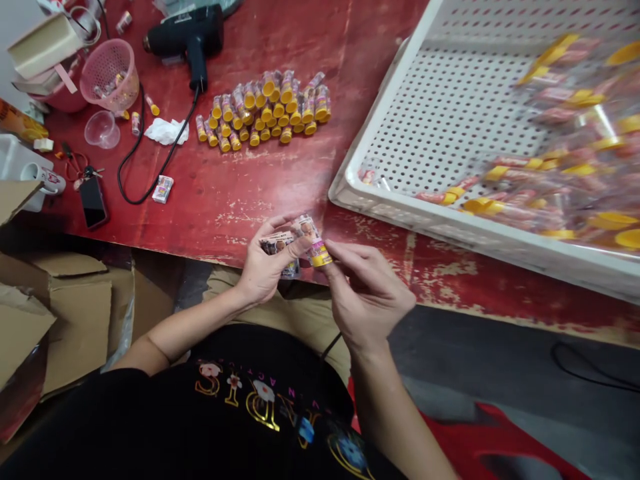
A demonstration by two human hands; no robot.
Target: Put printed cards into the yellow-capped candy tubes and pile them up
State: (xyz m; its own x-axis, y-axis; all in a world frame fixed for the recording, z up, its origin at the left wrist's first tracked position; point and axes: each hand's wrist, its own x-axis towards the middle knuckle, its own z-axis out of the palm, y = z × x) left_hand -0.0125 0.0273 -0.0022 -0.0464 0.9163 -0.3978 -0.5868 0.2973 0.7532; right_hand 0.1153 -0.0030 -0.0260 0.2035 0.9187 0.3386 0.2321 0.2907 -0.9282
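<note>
My left hand (263,270) is closed around a stack of small printed labels (277,243), held just over the table's front edge. Its thumb also rests against a small printed tube (311,239) with a yellow end. My right hand (370,290) pinches that tube near the yellow end between thumb and fingertips. The tube is tilted, its yellow end toward me. On the table beyond, a group of similar yellow-ended tubes (267,110) lies close together. A small stack of printed labels (163,189) sits to their left, nearer me.
A white perforated crate (415,100) holding yellow-capped packs (575,160) takes up the right. A black heat gun (187,37) lies at the back with its cord looping forward. At left are a pink basket (110,70), a phone (93,200), a mug (47,179) and cardboard boxes (80,320).
</note>
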